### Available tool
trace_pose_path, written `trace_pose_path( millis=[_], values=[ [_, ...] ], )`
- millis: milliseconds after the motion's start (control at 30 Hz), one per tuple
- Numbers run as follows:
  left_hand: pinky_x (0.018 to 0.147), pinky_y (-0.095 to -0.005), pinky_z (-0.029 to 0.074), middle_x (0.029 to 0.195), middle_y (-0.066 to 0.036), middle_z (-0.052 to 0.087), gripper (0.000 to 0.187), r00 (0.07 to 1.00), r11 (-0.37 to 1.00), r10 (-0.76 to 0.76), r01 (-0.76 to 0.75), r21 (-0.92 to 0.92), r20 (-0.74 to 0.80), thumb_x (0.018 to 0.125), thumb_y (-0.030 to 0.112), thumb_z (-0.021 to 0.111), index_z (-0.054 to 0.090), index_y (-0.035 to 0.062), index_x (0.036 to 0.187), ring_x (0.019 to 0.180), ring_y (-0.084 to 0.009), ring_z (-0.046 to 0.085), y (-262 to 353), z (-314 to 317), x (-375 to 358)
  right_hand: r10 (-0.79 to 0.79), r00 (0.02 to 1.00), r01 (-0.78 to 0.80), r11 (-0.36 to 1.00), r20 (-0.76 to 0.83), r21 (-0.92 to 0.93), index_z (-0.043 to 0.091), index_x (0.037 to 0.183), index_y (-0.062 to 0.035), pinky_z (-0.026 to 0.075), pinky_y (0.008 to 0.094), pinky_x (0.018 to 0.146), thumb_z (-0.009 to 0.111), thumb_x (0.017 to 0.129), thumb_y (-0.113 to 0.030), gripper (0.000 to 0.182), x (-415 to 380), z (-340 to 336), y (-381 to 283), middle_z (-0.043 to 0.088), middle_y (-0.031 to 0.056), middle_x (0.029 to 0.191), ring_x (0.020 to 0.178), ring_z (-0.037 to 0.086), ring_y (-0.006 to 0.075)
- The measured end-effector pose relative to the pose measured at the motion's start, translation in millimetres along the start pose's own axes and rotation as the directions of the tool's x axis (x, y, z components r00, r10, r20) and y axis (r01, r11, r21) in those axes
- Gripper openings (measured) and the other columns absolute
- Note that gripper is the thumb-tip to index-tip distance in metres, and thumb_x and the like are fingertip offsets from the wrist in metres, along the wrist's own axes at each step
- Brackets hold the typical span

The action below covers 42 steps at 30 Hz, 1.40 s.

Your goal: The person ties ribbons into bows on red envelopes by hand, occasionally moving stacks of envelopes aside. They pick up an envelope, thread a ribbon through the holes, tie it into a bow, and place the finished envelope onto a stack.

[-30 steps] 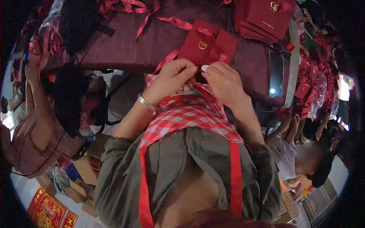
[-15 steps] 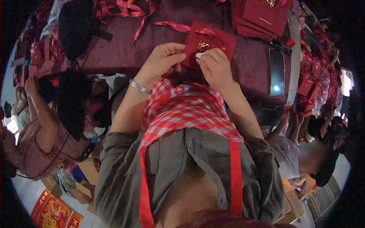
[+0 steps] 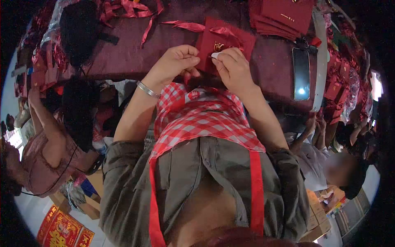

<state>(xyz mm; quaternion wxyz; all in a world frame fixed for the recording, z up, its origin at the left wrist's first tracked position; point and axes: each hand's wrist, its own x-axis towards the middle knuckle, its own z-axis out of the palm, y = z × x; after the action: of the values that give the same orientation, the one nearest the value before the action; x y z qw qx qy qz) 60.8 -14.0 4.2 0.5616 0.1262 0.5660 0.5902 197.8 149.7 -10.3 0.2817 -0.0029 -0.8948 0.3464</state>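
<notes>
A dark red bag or folder (image 3: 224, 35) with a gold emblem lies flat on the cloth-covered table, and a shiny red ribbon (image 3: 185, 25) runs across its upper part and out to the left. My left hand (image 3: 179, 61) is closed in a pinch at the bag's left edge; what is between its fingertips is too small to make out. My right hand (image 3: 235, 69) rests over the lower right of the bag, thumb and fingers pinched together. A small white piece (image 3: 214, 55) shows at those fingertips, just below the emblem.
Stacked red bags (image 3: 279, 20) sit at the back right, near a phone (image 3: 301, 74) lying at the table's right side. Loose red ribbons (image 3: 131, 10) lie at the back left, beside a black object (image 3: 80, 33). Other people sit at both sides.
The view has shifted slightly. Both hands keep their pinches at nearly the same spots on the bag, and the white piece stays just below the emblem.
</notes>
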Motion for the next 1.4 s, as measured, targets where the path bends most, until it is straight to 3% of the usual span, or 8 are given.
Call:
trace_pose_path(
  millis=[133,633,833,967,1033,1200,1267,1400],
  values=[
    [0.051,-0.0215,0.049,0.077,0.002,0.058,0.01,0.992,0.998,-0.017,0.01,0.06,0.126,0.088,0.008,0.059,0.054,0.0082,0.097,0.063,-0.0121,0.064,3,-6,2,0.014,1.0,-0.014,1.0,0.003,0.024,0.062,0.089,-0.0032,0.047,0.0396,0.07,0.062,0.08,-0.009,0.011,0,1,-1,0.06,0.0118,0.084,0.08,0.056,0.031],
    [0.058,-0.0223,0.049,0.077,0.0,0.06,0.018,0.986,0.989,0.106,-0.118,0.087,0.13,0.089,0.007,0.059,0.054,0.0062,0.106,0.065,-0.0084,0.058,1,-2,-3,0.009,1.0,-0.01,0.999,0.01,0.053,0.057,0.087,0.0004,0.045,0.0396,0.068,0.061,0.083,-0.008,0.011,2,2,2,0.059,0.014,0.085,0.078,0.056,0.0333],
    [0.057,-0.0221,0.048,0.076,-0.001,0.06,0.02,0.993,0.989,0.054,-0.068,0.13,0.11,0.089,0.009,0.059,0.054,0.0065,0.109,0.065,-0.0086,0.058,5,-2,-5,0.026,0.999,-0.027,0.998,0.027,0.054,0.058,0.088,0.0003,0.045,0.0396,0.069,0.06,0.083,-0.009,0.011,4,0,0,0.059,0.014,0.084,0.08,0.056,0.0333],
    [0.057,-0.0225,0.048,0.076,-0.001,0.061,0.02,0.988,0.983,0.133,-0.141,0.116,0.074,0.09,0.01,0.059,0.055,0.0054,0.109,0.065,-0.0086,0.058,-4,-3,-4,0.033,0.996,-0.03,0.999,0.088,-0.026,0.058,0.087,-0.0008,0.046,0.0399,0.069,0.058,0.084,-0.01,0.01,10,-1,-6,0.059,0.0143,0.084,0.08,0.056,0.0332],
    [0.054,-0.0182,0.046,0.084,0.002,0.061,0.022,0.992,0.985,0.119,-0.122,0.125,0.031,0.089,0.009,0.059,0.057,0.0036,0.11,0.064,-0.0047,0.057,-7,-2,-6,0.05,0.992,-0.043,0.997,0.113,-0.067,0.058,0.087,-0.0012,0.046,0.0399,0.07,0.058,0.084,-0.011,0.01,12,-1,-7,0.059,0.0142,0.084,0.08,0.056,0.0332],
    [0.052,-0.0186,0.046,0.077,0.0,0.061,0.027,0.991,0.98,0.131,-0.122,0.159,-0.043,0.089,0.009,0.059,0.057,0.0031,0.115,0.061,-0.0049,0.057,-13,-1,-4,0.015,0.985,0.005,0.993,0.17,-0.118,0.059,0.083,-0.0061,0.047,0.0398,0.068,0.058,0.082,-0.017,0.011,17,-4,-10,0.058,0.0086,0.08,0.08,0.056,0.029],
    [0.059,-0.0235,0.049,0.079,0.0,0.061,0.024,0.997,0.985,0.058,-0.048,0.167,-0.057,0.09,0.008,0.058,0.057,0.0017,0.113,0.067,-0.0078,0.057,-8,0,-6,0.025,0.982,0.007,0.985,0.185,-0.17,0.058,0.082,-0.0064,0.047,0.0399,0.069,0.058,0.083,-0.018,0.012,21,-4,-15,0.058,0.0082,0.08,0.081,0.056,0.0282],
    [0.06,-0.0223,0.048,0.08,0.001,0.061,0.023,0.992,0.979,0.111,-0.1,0.179,-0.052,0.09,0.007,0.057,0.058,0.0007,0.112,0.067,-0.0069,0.057,-8,3,-6,0.013,0.976,0.049,0.959,0.217,-0.28,0.058,0.082,-0.0073,0.048,0.0404,0.069,0.056,0.081,-0.016,0.009,26,-3,-20,0.058,0.007,0.081,0.083,0.056,0.0263]
  ],
)
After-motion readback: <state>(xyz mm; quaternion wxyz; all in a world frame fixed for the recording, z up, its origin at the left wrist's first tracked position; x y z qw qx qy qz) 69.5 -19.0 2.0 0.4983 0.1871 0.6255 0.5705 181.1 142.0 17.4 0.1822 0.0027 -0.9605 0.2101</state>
